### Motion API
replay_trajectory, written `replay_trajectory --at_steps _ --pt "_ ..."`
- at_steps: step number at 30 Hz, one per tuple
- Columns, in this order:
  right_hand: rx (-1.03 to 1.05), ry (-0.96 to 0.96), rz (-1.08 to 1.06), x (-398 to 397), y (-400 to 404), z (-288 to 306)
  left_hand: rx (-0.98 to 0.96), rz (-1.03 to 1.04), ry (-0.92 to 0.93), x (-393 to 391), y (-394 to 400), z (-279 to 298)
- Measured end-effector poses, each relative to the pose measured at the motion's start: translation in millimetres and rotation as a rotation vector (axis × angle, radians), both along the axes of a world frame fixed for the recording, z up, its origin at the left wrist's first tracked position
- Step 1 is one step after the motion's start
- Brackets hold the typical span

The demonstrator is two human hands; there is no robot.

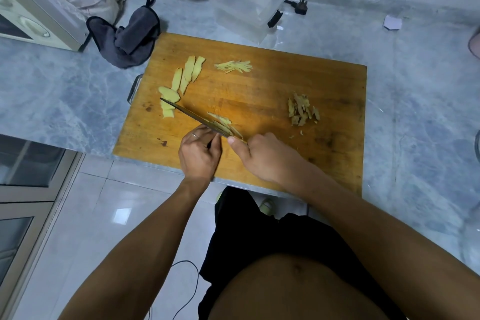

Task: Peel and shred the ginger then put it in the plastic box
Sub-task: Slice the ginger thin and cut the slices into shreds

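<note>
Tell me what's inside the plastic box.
The clear plastic box shows no ginger inside, only reflections and a small dark mark on its wall. All the ginger shreds and ginger slices lie on the cutting board.

A honey-orange wooden cutting board (pixel 259 101) is lying mid-frame on a blue-grey veined marble counter (pixel 65 96). Pale yellow ginger slices (pixel 187 73) are showing at its left, tan-brown peelings (pixel 302 109) at right. A charcoal cloth (pixel 130 34) is sitting upper left.

No legible txt; plastic box (pixel 249 5) has a small dark mark, unreadable
</note>
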State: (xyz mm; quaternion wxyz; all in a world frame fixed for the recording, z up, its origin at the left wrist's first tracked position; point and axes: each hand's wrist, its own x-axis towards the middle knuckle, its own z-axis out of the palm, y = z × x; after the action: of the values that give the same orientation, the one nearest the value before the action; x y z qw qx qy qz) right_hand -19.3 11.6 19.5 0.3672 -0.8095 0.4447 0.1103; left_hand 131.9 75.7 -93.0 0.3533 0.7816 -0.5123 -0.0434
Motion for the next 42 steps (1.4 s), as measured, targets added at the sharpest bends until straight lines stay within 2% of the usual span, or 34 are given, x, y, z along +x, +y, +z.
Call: replay_trajectory --at_steps 13,17,25,37,42 --pt "-0.064 0.003 -0.021 4.4 13.9 -8.4 0.050 0.031 -0.029 1.5 3.2 -1.3" --pt "-0.072 0.011 -0.002 0.0 10.2 -2.6 0.012 0.026 -0.032 -1.5 2.5 1.1" --pt "-0.006 -0.018 -0.010 -8.1 9.0 1.4 -0.004 0.024 -0.026 -1.6 3.4 0.7" --pt "-0.036 -0.038 0.012 -1.1 8.2 -1.7 0.078 0.091 0.005 -2.0 2.1 -0.3" --pt "-0.024 -0.047 -0.040 -1.3 11.0 -6.8 0.072 0.091 -0.005 -2.7 2.4 -0.1"
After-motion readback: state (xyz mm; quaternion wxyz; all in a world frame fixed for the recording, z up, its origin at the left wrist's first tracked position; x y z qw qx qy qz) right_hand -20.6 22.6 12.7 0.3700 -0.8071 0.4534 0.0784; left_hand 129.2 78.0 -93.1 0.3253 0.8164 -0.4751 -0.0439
